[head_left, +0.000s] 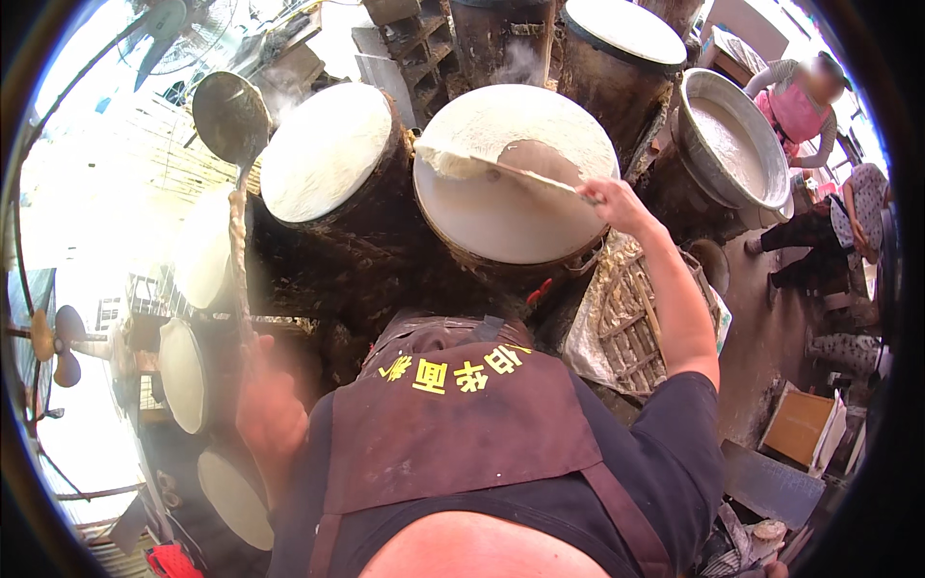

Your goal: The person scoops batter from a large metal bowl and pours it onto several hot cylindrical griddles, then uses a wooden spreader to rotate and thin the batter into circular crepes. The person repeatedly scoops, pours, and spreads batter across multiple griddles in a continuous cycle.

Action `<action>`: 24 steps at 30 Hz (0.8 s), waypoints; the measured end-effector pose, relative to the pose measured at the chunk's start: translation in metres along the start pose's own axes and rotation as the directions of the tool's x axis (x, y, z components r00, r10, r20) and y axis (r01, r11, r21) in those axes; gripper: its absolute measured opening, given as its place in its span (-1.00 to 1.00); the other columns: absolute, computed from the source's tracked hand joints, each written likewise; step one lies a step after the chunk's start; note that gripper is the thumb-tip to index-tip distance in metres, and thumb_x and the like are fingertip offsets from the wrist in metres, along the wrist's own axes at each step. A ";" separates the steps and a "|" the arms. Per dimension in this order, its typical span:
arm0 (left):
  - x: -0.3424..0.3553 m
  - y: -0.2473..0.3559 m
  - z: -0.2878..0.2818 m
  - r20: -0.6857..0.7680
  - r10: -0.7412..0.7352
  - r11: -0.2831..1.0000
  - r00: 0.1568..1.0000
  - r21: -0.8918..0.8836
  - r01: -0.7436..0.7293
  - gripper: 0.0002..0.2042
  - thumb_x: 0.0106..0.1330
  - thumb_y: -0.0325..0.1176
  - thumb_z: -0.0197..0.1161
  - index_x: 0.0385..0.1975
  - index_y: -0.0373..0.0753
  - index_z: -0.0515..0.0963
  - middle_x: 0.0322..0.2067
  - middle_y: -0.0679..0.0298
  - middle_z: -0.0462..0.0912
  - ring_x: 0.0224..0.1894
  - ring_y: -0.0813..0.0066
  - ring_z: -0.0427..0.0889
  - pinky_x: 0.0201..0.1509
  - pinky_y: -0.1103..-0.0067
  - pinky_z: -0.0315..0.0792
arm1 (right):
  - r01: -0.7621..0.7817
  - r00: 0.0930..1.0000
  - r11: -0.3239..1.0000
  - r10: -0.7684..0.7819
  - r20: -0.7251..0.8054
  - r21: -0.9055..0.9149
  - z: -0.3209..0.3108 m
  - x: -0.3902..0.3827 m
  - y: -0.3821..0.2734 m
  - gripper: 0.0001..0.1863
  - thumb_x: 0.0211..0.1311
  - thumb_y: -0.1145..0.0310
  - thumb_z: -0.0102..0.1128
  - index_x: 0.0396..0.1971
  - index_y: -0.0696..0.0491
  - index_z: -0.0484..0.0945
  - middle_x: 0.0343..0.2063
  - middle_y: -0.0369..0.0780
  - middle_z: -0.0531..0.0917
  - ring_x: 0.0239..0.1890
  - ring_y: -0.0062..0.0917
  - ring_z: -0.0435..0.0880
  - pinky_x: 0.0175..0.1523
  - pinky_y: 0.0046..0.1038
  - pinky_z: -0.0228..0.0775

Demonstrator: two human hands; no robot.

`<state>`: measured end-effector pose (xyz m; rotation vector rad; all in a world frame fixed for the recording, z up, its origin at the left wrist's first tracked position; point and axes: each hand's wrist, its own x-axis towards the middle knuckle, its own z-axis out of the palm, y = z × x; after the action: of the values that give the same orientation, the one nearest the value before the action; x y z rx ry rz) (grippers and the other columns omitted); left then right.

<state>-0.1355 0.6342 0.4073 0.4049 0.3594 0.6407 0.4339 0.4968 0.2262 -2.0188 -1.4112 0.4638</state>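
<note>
My left hand (273, 409), blurred by motion, is closed round the lower end of a long-handled ladle (231, 116). The ladle's dark round bowl is raised at the upper left, and pale residue coats its handle. In front of me my right hand (621, 205) grips one end of a long, thin flat scraper (525, 176). It slants across a large round drum top (515, 236) covered with a white layer. Whitish stuff clings to the scraper's far end. Just beyond its middle, a rounded darker patch shows in the white layer.
Another white-topped drum (328, 154) stands left of the middle one, with more round white tops down my left. A metal basin of pale liquid (727, 144) sits at the right. Near it is a person in a pink apron (798, 111). A wire-like rack on plastic (631, 313) lies below my right forearm.
</note>
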 end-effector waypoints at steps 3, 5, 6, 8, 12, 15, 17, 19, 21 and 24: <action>0.001 -0.002 -0.003 0.063 -0.025 0.999 0.998 -0.041 0.027 -0.48 0.54 -0.21 -0.25 0.45 -0.02 -0.13 -0.52 0.28 0.29 -0.72 0.51 0.18 -0.70 0.55 0.12 | -0.055 0.997 0.998 0.055 0.061 0.006 -0.024 -0.018 0.008 -0.72 0.00 0.61 0.17 -0.24 0.05 0.65 -0.35 -0.13 0.62 -0.21 -0.36 0.64 -0.10 -0.40 0.45; 0.004 -0.001 -0.006 0.030 -0.078 0.992 0.997 -0.094 0.080 -0.50 0.55 -0.12 -0.32 0.45 0.06 -0.12 -0.53 0.29 0.31 -0.72 0.49 0.20 -0.69 0.53 0.14 | -0.086 0.996 0.995 0.085 -0.018 -0.052 -0.030 -0.012 0.014 -0.73 0.02 0.58 0.18 -0.24 0.01 0.66 -0.37 -0.15 0.62 -0.23 -0.33 0.63 -0.09 -0.40 0.45; 0.007 0.001 -0.009 0.016 -0.108 0.987 0.994 -0.118 0.109 -0.51 0.55 -0.08 -0.35 0.45 0.11 -0.12 -0.53 0.30 0.32 -0.71 0.48 0.21 -0.68 0.52 0.14 | -0.095 0.990 0.995 0.091 -0.108 -0.038 -0.023 -0.006 0.009 -0.72 0.02 0.60 0.15 -0.25 0.00 0.66 -0.34 -0.15 0.63 -0.22 -0.30 0.63 -0.09 -0.38 0.44; 0.008 0.004 -0.017 0.060 -0.170 0.969 0.984 -0.173 0.178 -0.54 0.53 0.03 -0.41 0.37 0.16 0.07 -0.56 0.32 0.31 -0.70 0.47 0.23 -0.66 0.50 0.15 | -0.021 0.984 0.991 -0.002 -0.176 -0.129 -0.005 0.018 0.001 -0.70 0.01 0.60 0.14 -0.24 0.00 0.65 -0.30 -0.13 0.65 -0.21 -0.28 0.63 -0.09 -0.35 0.43; 0.005 0.003 -0.001 -0.118 -0.254 0.943 0.960 -0.252 0.219 -0.51 0.46 0.20 -0.46 -0.03 0.15 0.42 -0.63 0.35 0.30 -0.67 0.41 0.26 -0.59 0.46 0.16 | -0.011 0.995 0.997 0.018 0.095 -0.076 -0.009 0.010 -0.012 -0.64 -0.05 0.69 0.05 -0.22 0.07 0.63 -0.30 -0.10 0.65 -0.13 -0.29 0.64 -0.02 -0.33 0.45; 0.010 0.008 -0.003 -0.068 -0.343 0.925 0.937 -0.200 0.324 -0.53 0.42 0.21 -0.40 -0.23 0.03 0.38 -0.66 0.35 0.27 -0.69 0.43 0.24 -0.60 0.49 0.15 | 0.003 0.998 0.998 0.001 0.057 -0.066 -0.035 -0.016 0.011 -0.62 -0.06 0.75 0.06 -0.25 0.04 0.64 -0.35 -0.13 0.64 -0.21 -0.30 0.63 -0.10 -0.37 0.44; 0.012 0.000 -0.003 0.017 -0.210 0.978 0.978 0.016 0.209 -0.64 0.48 -0.03 -0.23 0.14 -0.06 0.06 -0.63 0.35 0.22 -0.77 0.63 0.11 -0.76 0.65 0.09 | -0.061 0.998 0.992 0.062 0.004 -0.114 -0.041 -0.014 0.011 -0.67 0.01 0.69 0.12 -0.26 -0.03 0.65 -0.36 -0.17 0.62 -0.20 -0.29 0.62 -0.10 -0.37 0.44; 0.013 -0.004 -0.002 0.099 -0.124 0.985 0.987 0.136 0.110 -0.43 0.53 -0.21 -0.13 0.44 -0.10 -0.16 -0.60 0.35 0.19 -0.83 0.77 0.03 -0.88 0.76 0.05 | -0.075 0.996 0.987 0.068 -0.055 -0.143 -0.026 0.001 0.000 -0.70 0.03 0.63 0.10 -0.25 0.00 0.64 -0.29 -0.14 0.63 -0.16 -0.26 0.62 -0.06 -0.34 0.42; 0.015 -0.002 -0.005 0.136 -0.142 0.986 0.981 0.103 0.128 -0.43 0.54 -0.21 -0.13 0.44 -0.09 -0.16 -0.59 0.34 0.20 -0.83 0.76 0.03 -0.88 0.75 0.06 | -0.036 0.999 0.988 0.031 -0.039 -0.149 -0.014 0.011 -0.012 -0.68 -0.01 0.65 0.06 -0.24 0.05 0.62 -0.25 -0.10 0.63 -0.12 -0.22 0.61 -0.03 -0.31 0.41; 0.009 -0.005 -0.006 0.128 -0.123 0.990 0.984 0.088 0.113 -0.43 0.54 -0.21 -0.14 0.44 -0.08 -0.17 -0.58 0.34 0.20 -0.82 0.76 0.03 -0.87 0.75 0.07 | 0.015 0.994 0.997 -0.006 0.109 -0.079 -0.018 -0.005 -0.010 -0.66 -0.04 0.70 0.01 -0.25 0.07 0.60 -0.27 -0.11 0.63 -0.12 -0.22 0.61 -0.03 -0.32 0.42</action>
<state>-0.1285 0.6376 0.3981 0.4972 0.2805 0.4817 0.4360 0.4894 0.2456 -2.0759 -1.5274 0.5278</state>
